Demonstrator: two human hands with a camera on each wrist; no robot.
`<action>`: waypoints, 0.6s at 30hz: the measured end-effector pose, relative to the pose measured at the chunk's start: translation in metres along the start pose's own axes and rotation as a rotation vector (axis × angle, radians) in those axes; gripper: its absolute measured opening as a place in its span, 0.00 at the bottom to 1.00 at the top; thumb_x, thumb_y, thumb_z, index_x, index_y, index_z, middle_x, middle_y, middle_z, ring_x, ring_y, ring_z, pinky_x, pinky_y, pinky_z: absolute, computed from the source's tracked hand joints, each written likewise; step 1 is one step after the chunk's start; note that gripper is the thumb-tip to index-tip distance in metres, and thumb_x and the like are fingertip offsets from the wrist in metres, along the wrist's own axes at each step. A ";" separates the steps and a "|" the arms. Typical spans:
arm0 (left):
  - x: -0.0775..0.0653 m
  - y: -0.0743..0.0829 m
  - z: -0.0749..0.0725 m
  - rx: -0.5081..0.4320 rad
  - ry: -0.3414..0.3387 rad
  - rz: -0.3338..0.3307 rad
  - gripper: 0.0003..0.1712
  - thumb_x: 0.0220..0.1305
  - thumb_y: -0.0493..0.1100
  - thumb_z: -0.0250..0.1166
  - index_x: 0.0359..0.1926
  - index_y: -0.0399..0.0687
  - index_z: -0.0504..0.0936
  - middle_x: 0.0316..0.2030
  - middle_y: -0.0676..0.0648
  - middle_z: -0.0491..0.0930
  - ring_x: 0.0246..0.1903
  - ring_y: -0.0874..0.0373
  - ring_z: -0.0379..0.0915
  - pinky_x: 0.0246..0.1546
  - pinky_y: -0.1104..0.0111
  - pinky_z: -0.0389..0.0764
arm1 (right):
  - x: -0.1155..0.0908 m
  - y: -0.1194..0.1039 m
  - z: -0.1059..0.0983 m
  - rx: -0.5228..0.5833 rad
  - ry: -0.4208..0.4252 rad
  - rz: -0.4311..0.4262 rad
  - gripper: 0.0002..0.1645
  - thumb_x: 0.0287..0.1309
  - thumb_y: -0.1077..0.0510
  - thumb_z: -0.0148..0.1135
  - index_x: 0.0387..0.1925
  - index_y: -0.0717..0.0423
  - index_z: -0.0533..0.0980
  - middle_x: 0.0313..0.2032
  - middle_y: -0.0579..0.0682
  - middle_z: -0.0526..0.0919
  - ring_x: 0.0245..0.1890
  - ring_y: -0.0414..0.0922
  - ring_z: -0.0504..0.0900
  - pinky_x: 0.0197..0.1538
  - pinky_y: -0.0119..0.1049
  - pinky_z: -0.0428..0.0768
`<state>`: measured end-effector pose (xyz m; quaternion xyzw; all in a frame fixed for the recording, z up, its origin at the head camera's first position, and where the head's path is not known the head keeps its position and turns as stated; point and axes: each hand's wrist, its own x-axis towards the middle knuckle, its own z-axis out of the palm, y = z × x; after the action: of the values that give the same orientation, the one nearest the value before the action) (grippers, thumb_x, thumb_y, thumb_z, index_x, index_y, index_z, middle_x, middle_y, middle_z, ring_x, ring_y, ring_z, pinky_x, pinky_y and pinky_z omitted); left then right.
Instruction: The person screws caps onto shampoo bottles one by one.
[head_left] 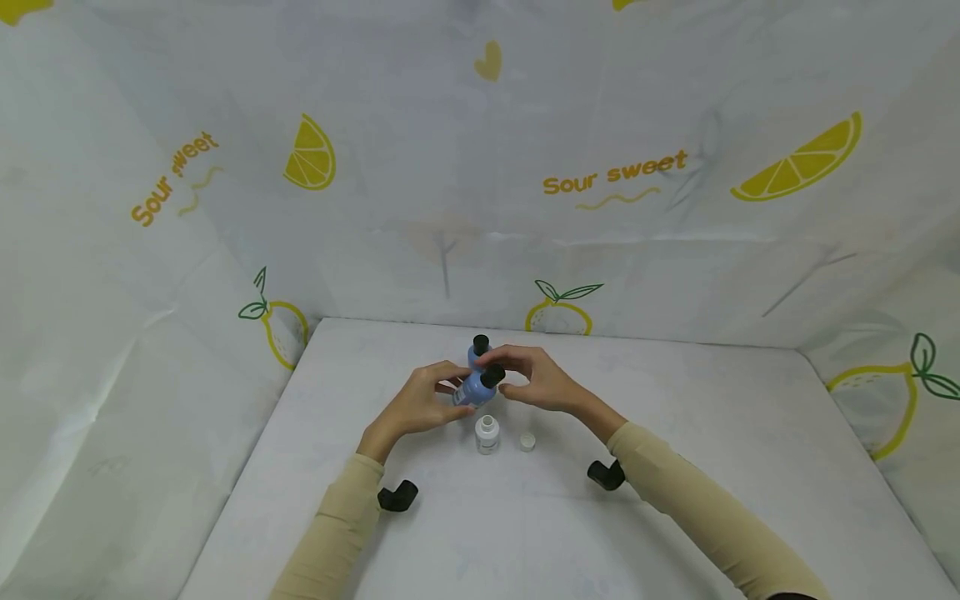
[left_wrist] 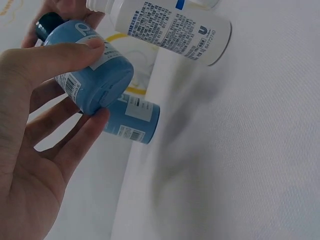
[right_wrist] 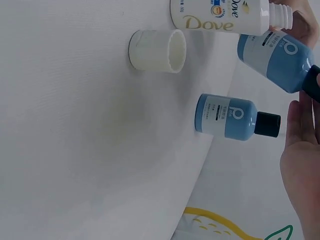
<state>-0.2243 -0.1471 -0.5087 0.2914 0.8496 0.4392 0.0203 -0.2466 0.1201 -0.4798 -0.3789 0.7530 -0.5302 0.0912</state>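
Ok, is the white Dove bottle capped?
No, the white Dove bottle shows a bare threaded neck, and a white cap sits on the table near it.

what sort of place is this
Perhaps a makeshift recording booth: a white table is backed and flanked by lemon-printed sheeting, with orange "Sour sweet" lettering on it.

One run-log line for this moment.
left hand: holds tilted blue bottle; right hand: near its black cap, contact unclear; white bottle: upright, uncapped; white cap: on table; second blue bottle: upright
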 end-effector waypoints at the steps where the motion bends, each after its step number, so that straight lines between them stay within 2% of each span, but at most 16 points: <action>1: 0.000 0.000 0.000 -0.001 0.002 0.003 0.33 0.59 0.39 0.82 0.64 0.35 0.84 0.56 0.40 0.88 0.54 0.46 0.87 0.56 0.65 0.92 | 0.000 0.000 -0.001 0.005 -0.007 -0.004 0.30 0.60 0.76 0.62 0.65 0.64 0.80 0.64 0.63 0.84 0.68 0.56 0.83 0.76 0.30 0.78; 4: -0.001 0.000 0.000 -0.002 0.005 0.006 0.33 0.59 0.38 0.83 0.64 0.35 0.84 0.55 0.40 0.88 0.54 0.46 0.87 0.55 0.65 0.93 | 0.000 -0.001 -0.001 0.025 -0.007 -0.009 0.30 0.59 0.78 0.57 0.63 0.64 0.81 0.63 0.64 0.86 0.69 0.54 0.83 0.76 0.29 0.77; 9: -0.002 0.000 0.000 0.005 0.004 0.006 0.33 0.59 0.39 0.83 0.64 0.36 0.85 0.55 0.40 0.88 0.53 0.47 0.87 0.55 0.66 0.92 | 0.000 -0.003 -0.003 0.035 0.003 -0.003 0.26 0.61 0.78 0.59 0.60 0.64 0.83 0.59 0.63 0.88 0.66 0.55 0.85 0.75 0.30 0.79; 18: -0.003 0.000 -0.003 0.004 0.011 0.022 0.33 0.58 0.38 0.83 0.64 0.37 0.85 0.55 0.41 0.88 0.53 0.47 0.88 0.55 0.65 0.93 | 0.001 0.001 -0.005 0.008 0.007 -0.021 0.26 0.62 0.77 0.65 0.61 0.62 0.84 0.58 0.62 0.89 0.61 0.40 0.87 0.72 0.31 0.83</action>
<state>-0.2231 -0.1507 -0.5074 0.2983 0.8473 0.4394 0.0103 -0.2502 0.1232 -0.4779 -0.3845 0.7471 -0.5356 0.0844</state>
